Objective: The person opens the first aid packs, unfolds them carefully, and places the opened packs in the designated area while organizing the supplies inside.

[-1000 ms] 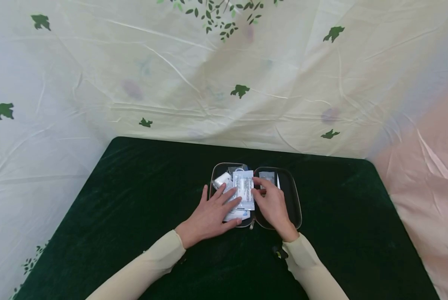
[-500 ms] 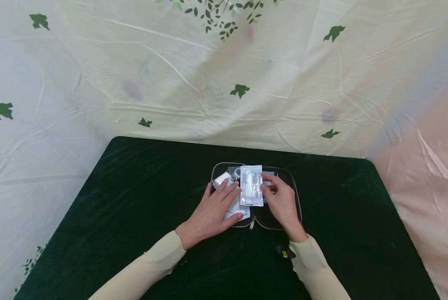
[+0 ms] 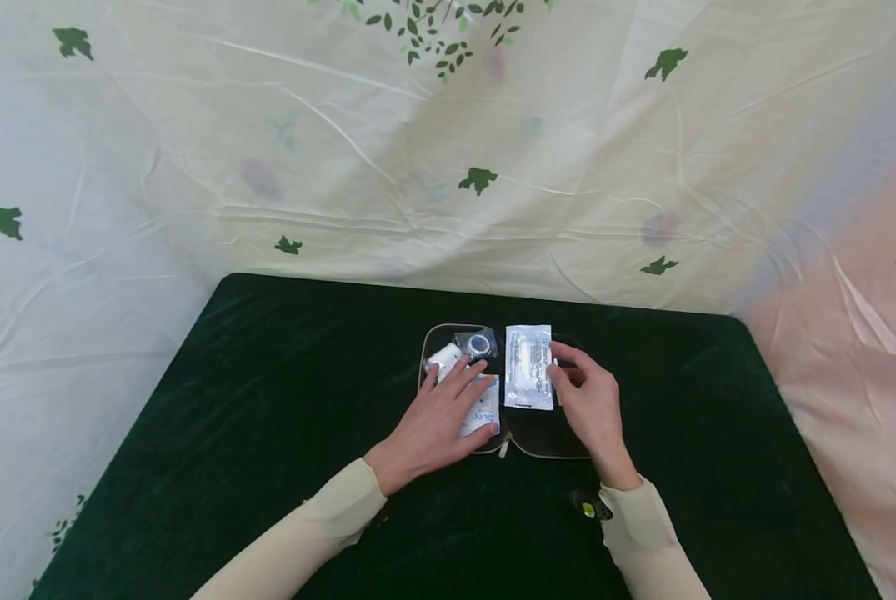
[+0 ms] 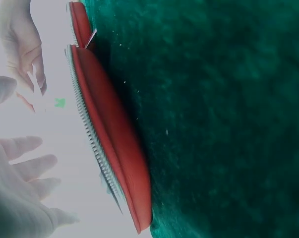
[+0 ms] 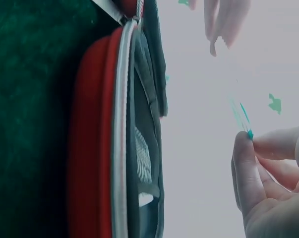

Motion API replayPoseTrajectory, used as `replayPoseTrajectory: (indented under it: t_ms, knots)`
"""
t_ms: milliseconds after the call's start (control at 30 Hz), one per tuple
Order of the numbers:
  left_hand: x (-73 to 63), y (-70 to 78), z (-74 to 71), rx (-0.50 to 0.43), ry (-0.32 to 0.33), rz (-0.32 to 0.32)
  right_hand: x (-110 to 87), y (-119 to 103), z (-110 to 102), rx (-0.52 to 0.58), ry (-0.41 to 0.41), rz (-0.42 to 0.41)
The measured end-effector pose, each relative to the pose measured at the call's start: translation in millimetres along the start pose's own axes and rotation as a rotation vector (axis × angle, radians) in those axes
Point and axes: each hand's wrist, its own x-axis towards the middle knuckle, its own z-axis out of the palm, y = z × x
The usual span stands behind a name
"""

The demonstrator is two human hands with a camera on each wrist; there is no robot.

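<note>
A small zip case lies unfolded on the table, dark inside and red outside, as the left wrist view shows on its shell. My right hand pinches the right edge of a flat white printed sachet between thumb and fingers, above the case's right half. In the right wrist view that sachet appears thin and edge-on. My left hand spreads its fingers over the left half. Beneath and around them are a white packet with blue print, a white wrapped bundle and a ring-shaped item in clear wrap.
Dark green velvet cloth covers the table. A pale curtain with leaf and bird prints hangs behind and at both sides. Inside the case's right half, the right wrist view shows a mesh pocket. A zip pull sticks out at the front.
My right hand has carried the sachet rightward from over the left half to over the right half. This uncovers the ring-shaped item and blue-printed packet. My left hand has shifted slightly right.
</note>
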Motion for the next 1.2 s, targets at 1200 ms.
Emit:
replayPoseTrajectory:
  t_ms: [1200]
  knots:
    - [10.9,4.9,14.3,0.166,-0.185,0.065,30.7,56,-41,-0.186,0.083,0.057]
